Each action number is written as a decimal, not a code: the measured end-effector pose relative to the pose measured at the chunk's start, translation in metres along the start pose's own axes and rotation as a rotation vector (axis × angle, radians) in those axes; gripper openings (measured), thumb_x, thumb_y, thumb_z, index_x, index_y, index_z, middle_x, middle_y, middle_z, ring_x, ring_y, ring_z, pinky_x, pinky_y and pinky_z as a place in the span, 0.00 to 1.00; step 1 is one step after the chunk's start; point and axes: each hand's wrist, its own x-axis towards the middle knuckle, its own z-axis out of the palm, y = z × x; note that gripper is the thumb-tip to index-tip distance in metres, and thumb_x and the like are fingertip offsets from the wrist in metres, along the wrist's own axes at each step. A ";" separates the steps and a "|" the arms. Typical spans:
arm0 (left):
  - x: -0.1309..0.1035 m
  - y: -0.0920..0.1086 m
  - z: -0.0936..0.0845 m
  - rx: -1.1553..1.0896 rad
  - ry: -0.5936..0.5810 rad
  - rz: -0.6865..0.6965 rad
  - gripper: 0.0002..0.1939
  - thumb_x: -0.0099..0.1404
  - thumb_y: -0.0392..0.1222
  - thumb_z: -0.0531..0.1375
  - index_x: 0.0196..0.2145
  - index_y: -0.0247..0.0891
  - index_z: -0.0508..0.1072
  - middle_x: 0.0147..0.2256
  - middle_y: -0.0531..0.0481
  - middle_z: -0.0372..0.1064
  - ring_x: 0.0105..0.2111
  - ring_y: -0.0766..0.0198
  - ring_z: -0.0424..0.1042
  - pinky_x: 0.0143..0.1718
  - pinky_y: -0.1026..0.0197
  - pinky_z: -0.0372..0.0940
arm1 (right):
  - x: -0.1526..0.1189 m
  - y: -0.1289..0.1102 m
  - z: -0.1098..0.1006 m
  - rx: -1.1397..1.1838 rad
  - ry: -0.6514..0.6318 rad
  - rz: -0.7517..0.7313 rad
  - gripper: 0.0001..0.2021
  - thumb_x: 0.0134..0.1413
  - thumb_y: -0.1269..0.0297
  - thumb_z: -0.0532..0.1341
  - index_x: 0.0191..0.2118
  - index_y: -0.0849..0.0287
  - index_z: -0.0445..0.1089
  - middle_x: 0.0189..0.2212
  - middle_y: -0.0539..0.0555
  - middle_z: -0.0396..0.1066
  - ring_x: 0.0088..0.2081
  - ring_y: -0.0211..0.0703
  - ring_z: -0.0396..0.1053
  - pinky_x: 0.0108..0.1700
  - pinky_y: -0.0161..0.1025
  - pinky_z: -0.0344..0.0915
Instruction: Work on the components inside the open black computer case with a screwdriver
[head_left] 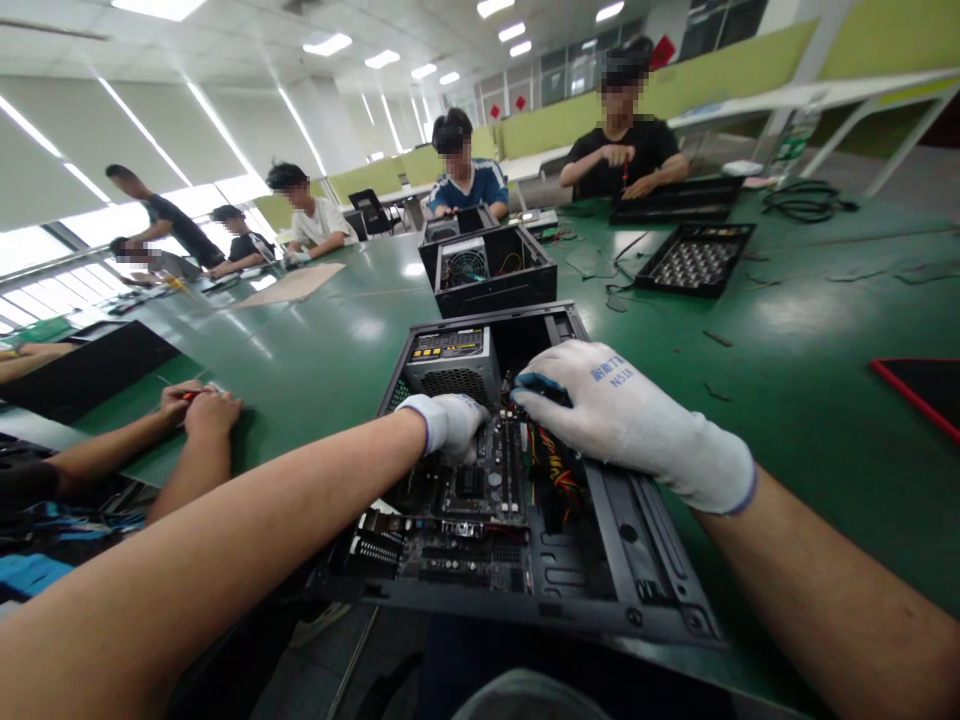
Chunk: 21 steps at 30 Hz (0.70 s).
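An open black computer case (622, 560) lies on its side in front of me. My left hand (450, 425), in a white glove, reaches in over the motherboard (476, 485), just below the power supply (450, 365); its fingertips are hidden. My right hand (600, 400), gloved too, comes over the right side of the case. Its thumb and fingers curl together at the board's upper edge, near the power supply; what they pinch is too small to make out. Red, yellow and black cables (559, 475) hang below it. A card (457, 560) sits at the case's near end.
Behind my case stand another open case (495, 270) and a flat black panel (697, 260) on the green table (330, 350). A coil of black cable (810, 200) lies at far right. Close on the left, another person's hands (202, 405) hold a tool. Several people sit farther back.
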 end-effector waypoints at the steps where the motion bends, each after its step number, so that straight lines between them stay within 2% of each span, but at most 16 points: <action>1: -0.001 0.001 -0.001 0.000 0.009 -0.001 0.25 0.57 0.48 0.70 0.51 0.37 0.78 0.49 0.41 0.80 0.49 0.48 0.79 0.51 0.57 0.72 | 0.000 0.000 0.000 0.007 0.003 0.002 0.17 0.69 0.53 0.59 0.46 0.62 0.78 0.43 0.60 0.79 0.47 0.53 0.74 0.53 0.48 0.66; 9: -0.003 0.001 -0.001 -0.014 0.080 0.018 0.32 0.55 0.44 0.72 0.57 0.36 0.74 0.56 0.38 0.76 0.56 0.47 0.75 0.58 0.56 0.69 | -0.001 0.000 -0.001 0.050 0.003 0.014 0.15 0.69 0.54 0.59 0.45 0.59 0.78 0.43 0.58 0.79 0.47 0.50 0.74 0.53 0.46 0.66; 13: -0.003 -0.003 0.000 -0.027 0.091 0.009 0.29 0.58 0.45 0.70 0.56 0.36 0.75 0.57 0.38 0.75 0.57 0.47 0.75 0.59 0.55 0.68 | -0.001 -0.001 -0.001 0.051 -0.012 0.028 0.16 0.69 0.54 0.59 0.46 0.60 0.78 0.43 0.58 0.79 0.47 0.51 0.74 0.53 0.47 0.66; 18: -0.005 -0.003 -0.003 -0.013 0.040 -0.029 0.24 0.58 0.43 0.70 0.52 0.34 0.78 0.53 0.36 0.78 0.53 0.46 0.77 0.56 0.54 0.70 | -0.001 0.000 -0.001 0.052 -0.006 0.032 0.17 0.69 0.53 0.59 0.46 0.61 0.78 0.44 0.59 0.79 0.47 0.52 0.74 0.54 0.48 0.66; 21: -0.006 -0.001 -0.004 -0.007 0.030 -0.040 0.23 0.59 0.42 0.69 0.52 0.34 0.78 0.54 0.36 0.77 0.54 0.48 0.77 0.57 0.56 0.70 | -0.001 -0.001 -0.001 0.052 -0.012 0.029 0.16 0.69 0.54 0.59 0.46 0.61 0.78 0.44 0.59 0.79 0.47 0.51 0.74 0.54 0.47 0.66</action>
